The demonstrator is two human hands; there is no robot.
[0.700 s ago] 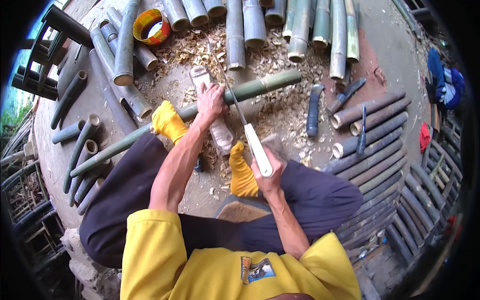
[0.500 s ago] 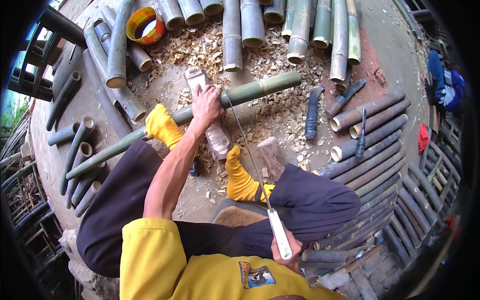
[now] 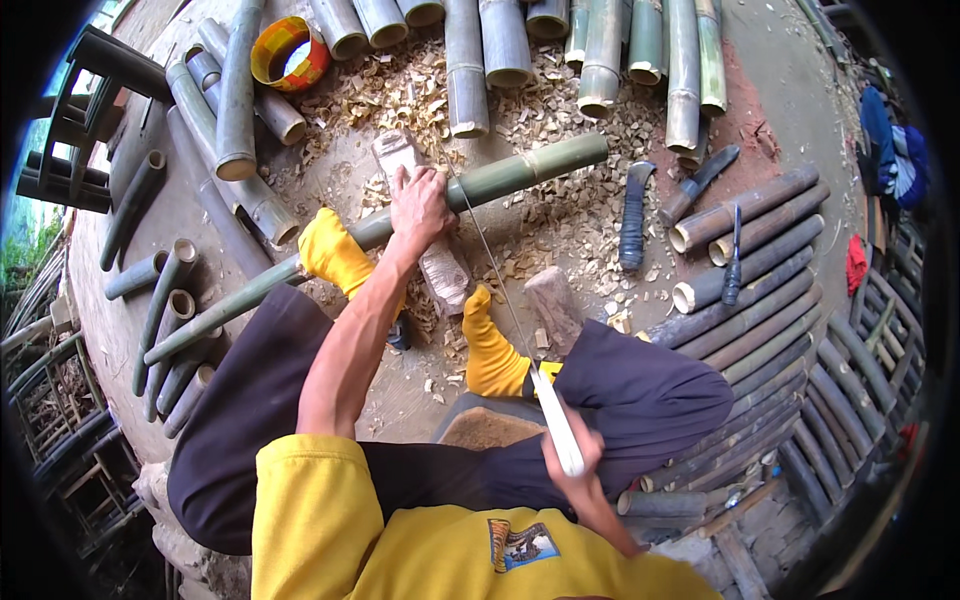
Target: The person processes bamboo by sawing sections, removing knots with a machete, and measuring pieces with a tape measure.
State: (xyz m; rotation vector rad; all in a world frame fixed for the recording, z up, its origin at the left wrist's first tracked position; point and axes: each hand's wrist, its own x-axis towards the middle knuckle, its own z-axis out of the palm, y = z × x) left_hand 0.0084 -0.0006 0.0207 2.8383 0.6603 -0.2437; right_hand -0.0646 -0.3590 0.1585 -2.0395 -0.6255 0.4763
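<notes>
The left hand [image 3: 420, 208] is pressing down on a long green bamboo pole [image 3: 400, 225], fingers spread and curled over its top, pinning it against a pale wooden block [image 3: 425, 230] lying underneath; the pole is running from the near left to the far right across a floor littered with wood chips [image 3: 560, 215]; the right hand [image 3: 570, 462] is closing fully around the white handle of a thin-bladed saw [image 3: 510, 330], held near the body, the blade reaching far toward the pole beside the left hand; cut bamboo sections [image 3: 480, 60] are lying beyond.
</notes>
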